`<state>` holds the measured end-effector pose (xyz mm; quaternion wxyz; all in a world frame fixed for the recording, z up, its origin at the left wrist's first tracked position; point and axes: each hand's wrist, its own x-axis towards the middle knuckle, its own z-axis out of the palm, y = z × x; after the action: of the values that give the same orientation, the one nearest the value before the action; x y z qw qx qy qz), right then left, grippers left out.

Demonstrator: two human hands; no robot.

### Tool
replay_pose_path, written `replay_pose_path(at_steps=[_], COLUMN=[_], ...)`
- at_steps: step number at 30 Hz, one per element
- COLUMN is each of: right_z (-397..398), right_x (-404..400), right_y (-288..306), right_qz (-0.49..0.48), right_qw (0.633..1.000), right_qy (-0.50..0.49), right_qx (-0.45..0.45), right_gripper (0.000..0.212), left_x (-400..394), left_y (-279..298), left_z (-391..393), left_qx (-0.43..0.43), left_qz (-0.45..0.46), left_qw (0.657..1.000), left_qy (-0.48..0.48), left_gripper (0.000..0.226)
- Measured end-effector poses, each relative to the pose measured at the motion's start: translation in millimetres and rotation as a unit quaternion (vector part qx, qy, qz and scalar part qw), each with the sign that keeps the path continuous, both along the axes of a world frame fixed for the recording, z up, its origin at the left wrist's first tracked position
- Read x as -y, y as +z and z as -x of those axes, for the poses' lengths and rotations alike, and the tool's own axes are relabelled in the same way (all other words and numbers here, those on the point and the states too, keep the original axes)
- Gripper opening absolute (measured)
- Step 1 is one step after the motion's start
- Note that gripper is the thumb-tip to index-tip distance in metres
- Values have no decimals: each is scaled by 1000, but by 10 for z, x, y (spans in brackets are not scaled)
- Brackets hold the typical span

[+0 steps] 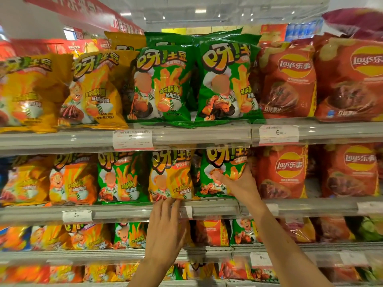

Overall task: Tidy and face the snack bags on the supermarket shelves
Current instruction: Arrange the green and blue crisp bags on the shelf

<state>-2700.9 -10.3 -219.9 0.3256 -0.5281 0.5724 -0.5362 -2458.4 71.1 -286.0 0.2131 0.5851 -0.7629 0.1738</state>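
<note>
Two bare forearms rose from the bottom of the view toward the snack shelving. Nearest, the left hand (165,228) was raised flat with its fingers straight and together, its fingertips (169,201) touching the bottom edge of a glossy orange-yellow crinkled foil fries bag (172,175) on the second shelf; it gripped nothing. Just to the right, the right hand (240,183) held a shiny green foil fries bag (221,170) standing on the same shelf, thumb across its front and fingers curled round its right edge, the wrist bent upward.

Both bags stood upright side by side behind the pale grey metal shelf lip (211,208), which carried a clear plastic strip and a white paper price tag (77,216). Right of the green bag stood puffy red potato-chip bags (284,172) with a round yellow-and-red logo.

Below that lip ran lower shelves with smaller mixed orange, green and red packets, blurred at the edges.

Higher up, the top shelf held two plump green bags (165,83) in the middle, orange-yellow ones (93,90) to the left and larger red chip bags (288,81) to the right, all facing forward and slightly crumpled. Beyond them hung a red banner (83,11) under a white ceiling with small bright lights (200,10).
</note>
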Motion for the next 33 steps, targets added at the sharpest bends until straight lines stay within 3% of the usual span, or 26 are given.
replay_pose_path(at_steps=[5, 11, 14, 18, 22, 25, 29, 33], right_z=[-24, -49, -76, -161, -374, -635, -1096, -1499], right_x=[-29, -73, -126, -271, -436, -509, -499, -410], right_y=[-62, -41, -71, -49, 2, 2, -42, -52], right_qz=[-11, 0, 22, 105, 233, 293, 239, 130], right_qw=[1000, 998, 997, 985, 940, 919, 948, 982], right_qy=[12, -15, -42, -99, -208, -221, -178, -128], right_qx=[-8, -57, -60, -91, -137, -146, -107, -46], right_gripper=[74, 69, 85, 92, 74, 64, 50, 58], left_x=[4, -55, -130, -203, -139, -25, 115, 278], left_y=[-7, 42, 80, 142, 231, 342, 492, 610], left_z=[24, -14, -115, -353, -691, -984, -1335, -1647], left_qx=[-21, -61, -100, -199, -285, -349, -404, -435], left_qz=[5, -21, -27, 8, 51, 81, 60, 8], left_qw=[1000, 998, 994, 980, 957, 932, 911, 900], left_qy=[0, -21, -28, -7, 34, 50, 55, 30], left_gripper=[58, 54, 49, 36, 30, 28, 39, 54])
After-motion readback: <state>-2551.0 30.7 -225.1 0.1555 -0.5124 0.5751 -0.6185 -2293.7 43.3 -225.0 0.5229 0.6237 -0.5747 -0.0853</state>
